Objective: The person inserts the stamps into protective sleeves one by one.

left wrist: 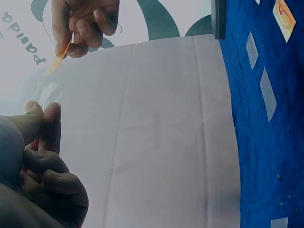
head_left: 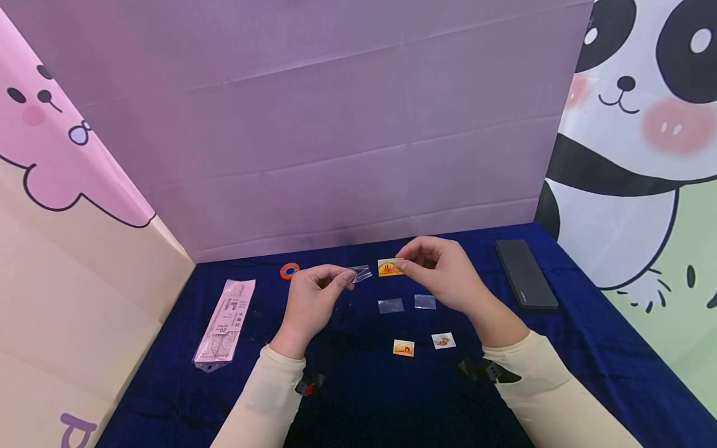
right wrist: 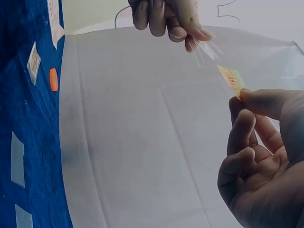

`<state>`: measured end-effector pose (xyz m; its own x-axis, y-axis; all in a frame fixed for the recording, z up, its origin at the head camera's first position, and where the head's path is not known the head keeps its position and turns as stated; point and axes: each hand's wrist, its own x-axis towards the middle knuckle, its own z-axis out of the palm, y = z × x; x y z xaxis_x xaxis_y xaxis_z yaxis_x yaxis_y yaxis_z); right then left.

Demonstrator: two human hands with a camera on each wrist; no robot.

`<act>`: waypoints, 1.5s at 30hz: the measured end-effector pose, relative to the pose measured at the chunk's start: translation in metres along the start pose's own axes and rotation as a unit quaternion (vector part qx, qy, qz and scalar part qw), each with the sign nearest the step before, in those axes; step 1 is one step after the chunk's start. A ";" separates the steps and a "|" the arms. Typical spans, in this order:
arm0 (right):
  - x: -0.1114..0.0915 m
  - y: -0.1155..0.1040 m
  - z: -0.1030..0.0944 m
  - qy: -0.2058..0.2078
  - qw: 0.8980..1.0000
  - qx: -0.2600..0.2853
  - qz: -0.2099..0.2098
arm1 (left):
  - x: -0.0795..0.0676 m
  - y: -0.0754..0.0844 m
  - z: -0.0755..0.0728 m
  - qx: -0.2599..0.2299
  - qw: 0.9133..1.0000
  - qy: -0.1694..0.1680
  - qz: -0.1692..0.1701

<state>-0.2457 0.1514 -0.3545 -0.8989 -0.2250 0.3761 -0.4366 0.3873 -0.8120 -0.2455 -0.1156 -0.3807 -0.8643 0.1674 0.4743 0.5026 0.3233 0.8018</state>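
Between thumb and forefinger, my left hand (head_left: 316, 298) pinches a small clear plastic sleeve (head_left: 361, 273), raised over the blue cloth. My right hand (head_left: 442, 274) pinches a small yellow-orange picture card (head_left: 388, 267) by its right edge. The card's free end points at the sleeve, with a narrow gap between them in the right wrist view, where the card (right wrist: 230, 80) shows red print. Two more clear sleeves (head_left: 391, 305) (head_left: 425, 302) lie flat on the cloth below the hands. Nearer to me lie an orange picture card (head_left: 403, 348) and a white picture card (head_left: 444, 340).
A pink printed packet (head_left: 225, 322) lies at the left. The orange ring-shaped item (head_left: 289, 270) is behind my left hand, and a sleeved card (right wrist: 33, 63) lies close to it in the right wrist view. At the right rests a dark flat case (head_left: 526, 274). Fabric walls enclose the table.
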 end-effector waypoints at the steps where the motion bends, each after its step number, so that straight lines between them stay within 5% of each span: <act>1: 0.000 0.000 0.001 0.002 1.000 0.004 0.000 | 0.000 0.000 0.000 0.001 1.000 -0.002 0.000; 20: 0.000 0.002 0.016 0.005 0.999 0.053 -0.003 | -0.001 0.000 0.001 -0.001 1.000 -0.027 -0.012; 45: -0.001 0.005 0.018 -0.025 0.999 0.030 -0.001 | 0.000 0.001 0.001 0.008 1.000 -0.011 0.004</act>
<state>-0.2467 0.1376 -0.3665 -0.8940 -0.2712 0.3566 -0.4348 0.3332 -0.8366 -0.2445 -0.1146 -0.3803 -0.8607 0.1908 0.4720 0.5091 0.3376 0.7918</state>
